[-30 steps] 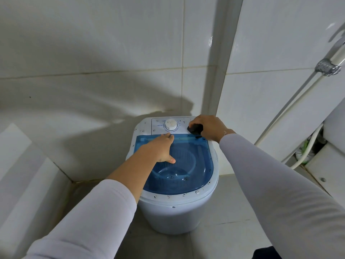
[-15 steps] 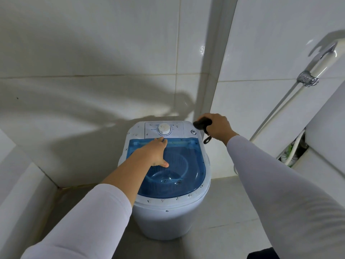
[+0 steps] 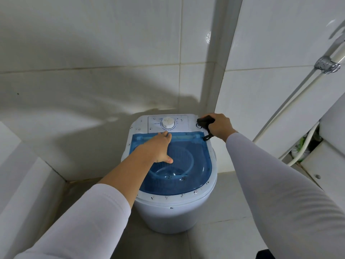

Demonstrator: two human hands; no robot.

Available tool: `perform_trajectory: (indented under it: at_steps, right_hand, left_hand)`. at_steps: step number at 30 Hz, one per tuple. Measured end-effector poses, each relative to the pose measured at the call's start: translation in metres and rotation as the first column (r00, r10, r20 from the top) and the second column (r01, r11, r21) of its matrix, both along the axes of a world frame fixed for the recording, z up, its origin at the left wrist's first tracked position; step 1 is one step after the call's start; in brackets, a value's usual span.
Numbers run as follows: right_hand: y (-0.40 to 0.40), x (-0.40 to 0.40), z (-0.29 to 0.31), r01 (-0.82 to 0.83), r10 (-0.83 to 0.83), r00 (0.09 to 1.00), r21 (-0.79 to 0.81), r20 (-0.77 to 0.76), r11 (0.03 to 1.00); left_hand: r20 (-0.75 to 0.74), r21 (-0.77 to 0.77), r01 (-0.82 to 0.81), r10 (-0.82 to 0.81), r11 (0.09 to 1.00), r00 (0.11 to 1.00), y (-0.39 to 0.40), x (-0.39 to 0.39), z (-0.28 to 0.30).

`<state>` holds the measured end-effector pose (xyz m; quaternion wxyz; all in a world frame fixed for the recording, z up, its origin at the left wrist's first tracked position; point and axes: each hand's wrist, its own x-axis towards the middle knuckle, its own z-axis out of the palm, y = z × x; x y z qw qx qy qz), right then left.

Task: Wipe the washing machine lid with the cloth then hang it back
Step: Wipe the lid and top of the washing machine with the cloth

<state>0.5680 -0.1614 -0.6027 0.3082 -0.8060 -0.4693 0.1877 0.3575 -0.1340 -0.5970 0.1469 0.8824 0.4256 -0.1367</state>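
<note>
Fingers (image 3: 164,136) of left hand (image 3: 158,148) lay extended & close together, flat on blue see-thru lid (image 3: 194,159), tips at lid's rear hinge strip, thumb (image 3: 167,160) splayed toward lid centre; held nothing. Near edge of frame: two white sleeves, left sleeve (image 3: 89,217) pushed up w/ forearm bare, right sleeve (image 3: 276,184) down to wrist. Past sleeves, small white top-load washing machine (image 3: 173,210) stood on grey tiled floor (image 3: 222,202) in a corner. Dark specks dotted along white rim round lid & a few on lid itself, front-right. Ribbed tub seen thru lid. Behind lid, control panel (image 3: 155,124) w/ round white dial (image 3: 168,123). At machine's rear-right corner, right hand (image 3: 219,128) curled tight round dark cloth (image 3: 205,121), bunched up, pressed on or just above white top next to a small round button — contact not clear. Dark loop (image 3: 207,137) hung from cloth under hand, over lid's back-right corner. Further back: white tiled walls (image 3: 93,53) meeting in corner behind machine. Far right: white hose (image 3: 306,144) & chrome fitting (image 3: 326,65) on a pipe, w/ something green behind hose, too small to ID.
</note>
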Motion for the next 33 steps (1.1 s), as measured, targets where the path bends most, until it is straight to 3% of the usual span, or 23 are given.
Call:
perform_trajectory:
  at_steps: [20,26,30,33]
  right_hand:
    - [-0.084,-0.019,0.006,-0.167,0.173,0.984,-0.159,0.026,0.973]
    - [-0.11,-0.024,0.005,-0.169,0.172,0.985,-0.167,-0.001,0.971]
    - [-0.123,-0.02,0.017,-0.232,0.247,0.969,-0.272,0.021,0.934]
    - [-0.122,-0.017,0.026,-0.153,0.156,0.988,-0.129,0.016,0.98]
  left_hand:
    - [-0.003,0.005,0.013,-0.013,1.0,1.0,-0.007,-0.005,0.007]
    - [0.001,0.065,0.032,-0.032,0.997,0.999,-0.016,-0.006,0.011]
    - [0.033,0.114,0.029,-0.033,0.993,0.999,-0.023,-0.01,0.01]
    - [0.043,0.12,0.039,-0.045,0.992,0.998,-0.026,-0.016,0.009]
